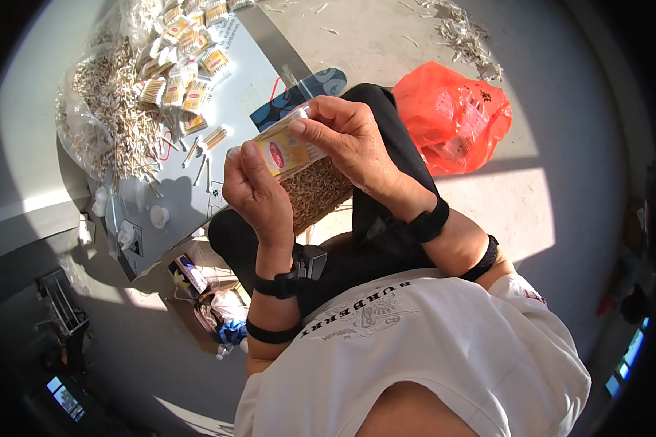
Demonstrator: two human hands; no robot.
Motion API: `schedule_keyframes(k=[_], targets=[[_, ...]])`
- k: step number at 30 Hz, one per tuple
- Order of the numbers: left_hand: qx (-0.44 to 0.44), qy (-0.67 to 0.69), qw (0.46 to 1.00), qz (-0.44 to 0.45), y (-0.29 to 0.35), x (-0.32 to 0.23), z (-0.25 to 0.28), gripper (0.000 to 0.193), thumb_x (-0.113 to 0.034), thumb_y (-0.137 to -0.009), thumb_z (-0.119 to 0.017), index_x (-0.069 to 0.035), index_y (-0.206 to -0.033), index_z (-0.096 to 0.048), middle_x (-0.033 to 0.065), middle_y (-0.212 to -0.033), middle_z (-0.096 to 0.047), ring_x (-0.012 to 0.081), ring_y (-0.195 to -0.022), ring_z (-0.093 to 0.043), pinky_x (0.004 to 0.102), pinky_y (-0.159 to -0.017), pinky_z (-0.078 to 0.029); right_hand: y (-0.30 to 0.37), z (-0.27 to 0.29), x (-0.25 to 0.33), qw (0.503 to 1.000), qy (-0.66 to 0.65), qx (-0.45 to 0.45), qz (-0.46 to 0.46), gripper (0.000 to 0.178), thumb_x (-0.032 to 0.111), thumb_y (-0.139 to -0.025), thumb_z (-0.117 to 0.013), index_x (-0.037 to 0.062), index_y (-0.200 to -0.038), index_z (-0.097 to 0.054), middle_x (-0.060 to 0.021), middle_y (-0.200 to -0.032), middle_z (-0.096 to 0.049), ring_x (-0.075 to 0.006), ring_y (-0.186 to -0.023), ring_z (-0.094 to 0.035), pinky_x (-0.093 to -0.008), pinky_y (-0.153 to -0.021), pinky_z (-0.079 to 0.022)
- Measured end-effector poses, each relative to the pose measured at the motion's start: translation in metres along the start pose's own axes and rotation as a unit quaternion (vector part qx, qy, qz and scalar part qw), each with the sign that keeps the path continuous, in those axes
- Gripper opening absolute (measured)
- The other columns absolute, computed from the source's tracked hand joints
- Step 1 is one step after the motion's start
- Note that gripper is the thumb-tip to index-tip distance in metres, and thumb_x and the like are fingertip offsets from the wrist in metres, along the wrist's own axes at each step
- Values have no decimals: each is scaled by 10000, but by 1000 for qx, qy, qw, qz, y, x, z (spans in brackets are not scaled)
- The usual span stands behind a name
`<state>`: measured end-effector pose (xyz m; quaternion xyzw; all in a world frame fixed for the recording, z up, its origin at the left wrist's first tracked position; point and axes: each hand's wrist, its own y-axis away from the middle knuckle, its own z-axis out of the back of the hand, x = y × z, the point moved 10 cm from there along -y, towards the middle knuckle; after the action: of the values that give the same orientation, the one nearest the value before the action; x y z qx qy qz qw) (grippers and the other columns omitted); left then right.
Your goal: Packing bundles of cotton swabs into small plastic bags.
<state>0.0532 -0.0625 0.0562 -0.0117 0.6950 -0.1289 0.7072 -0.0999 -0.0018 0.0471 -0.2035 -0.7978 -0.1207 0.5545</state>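
Note:
A clear packet of cotton swabs with a yellow and red label is stretched between my two hands, above my lap. My left hand pinches its left end between thumb and fingers. At the other end, my right hand grips the packet's upper right corner, thumb on the near side. Several loose cotton swabs lie on the grey table to the left of my left hand. Farther back on that table are several filled packets in a heap.
A large pile of loose swabs spills from a clear bag at the table's left. Under my hands, a mass of thin brown sticks sits between my legs. A red plastic bag stands on the floor at right, and scattered sticks lie beyond it.

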Motion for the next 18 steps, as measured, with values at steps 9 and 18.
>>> schedule_keyframes(k=[9, 18], targets=[[95, -131, 985, -58, -19, -15, -10, 310, -231, -960, -608, 3, -774, -530, 22, -653, -548, 78, -609, -459, 267, -548, -410, -14, -1, 17, 978, 184, 77, 65, 260, 169, -810, -757, 26, -1009, -671, -31, -929, -671, -96, -814, -567, -235, -749, -451], [166, -35, 984, -57, -31, -3, -19, 182, 8, -793, -730, 38, -953, -649, 44, -926, -633, 101, -828, -595, 245, -727, -498, -23, 5, -12, 985, 142, 95, 6, 247, 20, -755, -766, -9, -983, -675, -30, -786, -674, -96, -743, -615, -270, -695, -502]])
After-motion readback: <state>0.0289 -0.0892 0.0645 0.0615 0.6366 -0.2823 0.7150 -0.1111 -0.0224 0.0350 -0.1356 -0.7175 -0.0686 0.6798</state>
